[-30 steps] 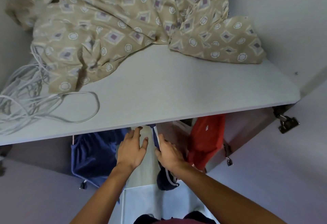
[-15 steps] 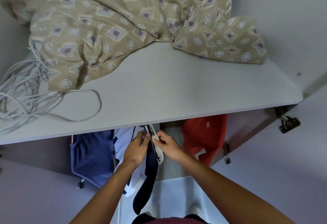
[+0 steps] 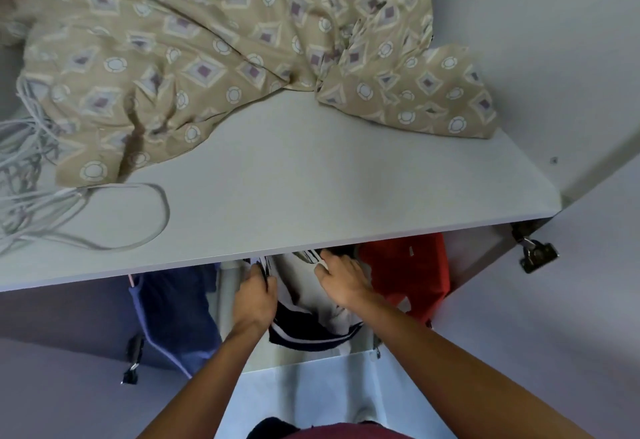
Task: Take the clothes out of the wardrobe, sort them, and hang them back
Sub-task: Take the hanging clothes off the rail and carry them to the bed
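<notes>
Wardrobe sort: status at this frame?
Done: cannot tell; nothing shows sorted. In hand: left hand and right hand both grip the white and navy garment under the shelf. Left: the blue garment and red garment still hang on either side.

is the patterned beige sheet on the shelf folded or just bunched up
Bunched up: the beige sheet lies crumpled with irregular creases across the shelf.

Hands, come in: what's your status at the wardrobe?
Left hand and right hand both gripping white and navy garment. Garment under shelf. Blue garment, red garment flank it.
</notes>
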`<state>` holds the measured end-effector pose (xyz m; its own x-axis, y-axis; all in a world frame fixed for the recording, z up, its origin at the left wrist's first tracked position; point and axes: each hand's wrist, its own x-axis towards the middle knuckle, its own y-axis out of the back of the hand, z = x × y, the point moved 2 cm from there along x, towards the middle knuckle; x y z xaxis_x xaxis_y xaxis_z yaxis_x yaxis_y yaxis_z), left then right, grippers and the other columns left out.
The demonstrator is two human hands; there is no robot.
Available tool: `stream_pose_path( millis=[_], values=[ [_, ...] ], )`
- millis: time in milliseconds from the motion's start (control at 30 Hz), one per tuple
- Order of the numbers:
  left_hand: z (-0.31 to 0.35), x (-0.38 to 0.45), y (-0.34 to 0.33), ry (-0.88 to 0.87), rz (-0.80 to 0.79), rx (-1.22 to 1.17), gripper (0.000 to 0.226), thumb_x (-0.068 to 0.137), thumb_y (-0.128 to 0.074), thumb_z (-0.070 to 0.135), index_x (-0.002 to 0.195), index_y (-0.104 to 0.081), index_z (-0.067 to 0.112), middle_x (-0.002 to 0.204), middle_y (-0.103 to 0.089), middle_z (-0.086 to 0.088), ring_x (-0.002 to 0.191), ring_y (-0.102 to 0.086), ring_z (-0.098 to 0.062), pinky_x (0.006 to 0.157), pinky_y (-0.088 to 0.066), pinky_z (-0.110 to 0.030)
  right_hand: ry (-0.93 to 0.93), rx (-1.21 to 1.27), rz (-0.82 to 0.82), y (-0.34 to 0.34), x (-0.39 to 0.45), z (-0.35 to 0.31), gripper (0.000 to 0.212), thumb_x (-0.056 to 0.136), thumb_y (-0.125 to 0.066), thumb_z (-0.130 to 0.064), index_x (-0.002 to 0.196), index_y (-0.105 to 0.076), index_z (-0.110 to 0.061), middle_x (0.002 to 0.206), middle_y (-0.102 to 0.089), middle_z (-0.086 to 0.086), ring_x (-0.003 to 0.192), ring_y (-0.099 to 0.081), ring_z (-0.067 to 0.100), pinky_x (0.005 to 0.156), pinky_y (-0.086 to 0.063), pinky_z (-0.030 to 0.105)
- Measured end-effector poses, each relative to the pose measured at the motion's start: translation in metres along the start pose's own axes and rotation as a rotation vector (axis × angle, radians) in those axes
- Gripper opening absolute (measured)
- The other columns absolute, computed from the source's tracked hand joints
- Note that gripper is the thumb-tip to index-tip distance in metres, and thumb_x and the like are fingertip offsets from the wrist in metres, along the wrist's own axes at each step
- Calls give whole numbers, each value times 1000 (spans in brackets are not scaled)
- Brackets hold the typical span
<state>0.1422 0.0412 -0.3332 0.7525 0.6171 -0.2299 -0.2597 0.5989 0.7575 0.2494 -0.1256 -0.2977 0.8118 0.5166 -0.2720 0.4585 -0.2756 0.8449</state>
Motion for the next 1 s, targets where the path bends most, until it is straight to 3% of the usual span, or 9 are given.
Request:
stream_pose_path(
  millis=[100, 300, 433, 633, 800, 1000],
  values=[
    [-24, -5, 12, 35, 64, -13, 9, 106, -43, 19, 101, -46, 12, 93, -67, -20, 85, -62, -44, 69, -43, -41, 10, 38, 9, -2, 5, -3, 33, 107, -41, -43, 121, -57, -18, 112, -70, 20, 111, -64, 43, 85, -48, 42],
    [-35, -4, 31, 13, 157, -159, 28, 110, -38, 39, 87, -42, 24, 86, -61, -15, 72, -56, -39, 67, -42, -40, 4, 262, 76, -10, 4, -24, 32, 109, -42, -39, 122, -63, -19, 113, -72, 10, 105, -67, 34, 84, -52, 39],
    [-20, -21, 44, -55, 226, -284, 35, 111, -40, 33, 79, -42, 19, 68, -54, -12, 59, -49, -30, 57, -34, -38, -13, 408, 168, -12, -11, -30, 26, 109, -42, -38, 96, -60, -24, 76, -63, -4, 74, -63, 23, 67, -41, 33],
    [-37, -66, 52, -135, 238, -319, 42, 110, -46, 32, 71, -40, 18, 52, -39, 2, 48, -32, -12, 50, -31, -38, 15, 506, 288, -16, -56, -39, 33, 110, -44, -36, 77, -46, -34, 58, -46, -4, 50, -44, 9, 53, -36, 37],
    [-66, -102, 54, -116, 203, -363, 48, 109, -49, 33, 67, -31, 19, 49, -31, 9, 48, -28, -11, 52, -25, -34, 36, 561, 335, -39, -97, -46, 40, 109, -49, -35, 70, -47, -45, 57, -46, -11, 52, -43, 7, 53, -34, 26],
    [-115, -138, 49, 2, 207, -372, 60, 105, -54, 41, 59, -23, 20, 42, -28, 8, 45, -28, -17, 51, -29, -34, 47, 684, 198, -73, -133, -59, 46, 106, -56, -27, 62, -41, -33, 55, -33, -11, 51, -32, 5, 51, -27, 24]
  ],
)
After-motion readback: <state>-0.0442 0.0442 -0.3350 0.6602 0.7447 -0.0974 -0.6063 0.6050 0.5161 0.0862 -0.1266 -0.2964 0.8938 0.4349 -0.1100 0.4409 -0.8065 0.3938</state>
